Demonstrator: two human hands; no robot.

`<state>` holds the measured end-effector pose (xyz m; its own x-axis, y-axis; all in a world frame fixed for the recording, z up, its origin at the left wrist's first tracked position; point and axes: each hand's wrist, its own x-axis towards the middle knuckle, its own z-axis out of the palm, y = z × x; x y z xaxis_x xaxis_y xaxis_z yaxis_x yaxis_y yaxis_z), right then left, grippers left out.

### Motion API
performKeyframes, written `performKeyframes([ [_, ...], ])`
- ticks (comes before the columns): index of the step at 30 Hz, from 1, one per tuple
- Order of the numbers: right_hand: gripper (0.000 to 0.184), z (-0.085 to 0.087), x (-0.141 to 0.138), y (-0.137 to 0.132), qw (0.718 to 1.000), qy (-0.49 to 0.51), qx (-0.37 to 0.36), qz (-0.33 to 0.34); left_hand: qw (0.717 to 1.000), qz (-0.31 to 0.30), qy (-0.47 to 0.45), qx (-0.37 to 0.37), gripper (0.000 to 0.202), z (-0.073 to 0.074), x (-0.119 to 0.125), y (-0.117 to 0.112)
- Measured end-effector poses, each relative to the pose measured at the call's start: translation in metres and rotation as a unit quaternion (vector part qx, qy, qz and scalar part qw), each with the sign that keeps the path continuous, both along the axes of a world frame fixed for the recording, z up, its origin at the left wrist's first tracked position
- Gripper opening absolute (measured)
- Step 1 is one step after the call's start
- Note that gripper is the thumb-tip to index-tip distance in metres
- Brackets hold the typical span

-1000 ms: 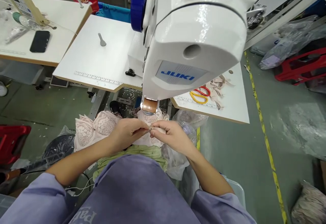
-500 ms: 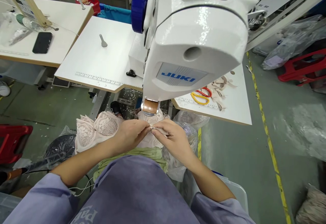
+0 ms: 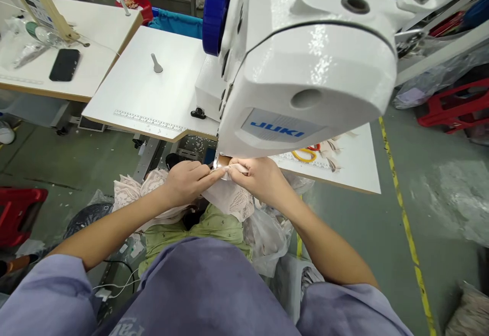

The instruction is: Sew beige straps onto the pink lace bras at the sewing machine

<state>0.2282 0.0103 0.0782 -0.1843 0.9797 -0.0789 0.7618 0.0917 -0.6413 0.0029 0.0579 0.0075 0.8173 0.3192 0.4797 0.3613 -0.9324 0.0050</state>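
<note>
Both the left hand (image 3: 190, 180) and the right hand (image 3: 265, 180) are clamped on the lace (image 3: 231, 198), pinching its upper edge between their fingertips, close together. The lace hangs just below the sewing machine (image 3: 317, 86), above green cloth (image 3: 214, 226). Scissors (image 3: 304, 155), partly hidden by the machine, lie on the bench (image 3: 357, 165).
</note>
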Motion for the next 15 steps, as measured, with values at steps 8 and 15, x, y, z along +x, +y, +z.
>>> performKeyframes([
  [8,0.02,-0.029,0.001,-0.022,0.977,-0.092,0.183,-0.058,0.99,0.052,0.126,-0.037,0.042,0.021,0.011,-0.019],
  [15,0.018,-0.063,-0.008,-0.037,0.922,-0.088,0.357,-0.121,0.975,-0.018,0.212,-0.066,0.05,0.032,0.009,0.004],
])
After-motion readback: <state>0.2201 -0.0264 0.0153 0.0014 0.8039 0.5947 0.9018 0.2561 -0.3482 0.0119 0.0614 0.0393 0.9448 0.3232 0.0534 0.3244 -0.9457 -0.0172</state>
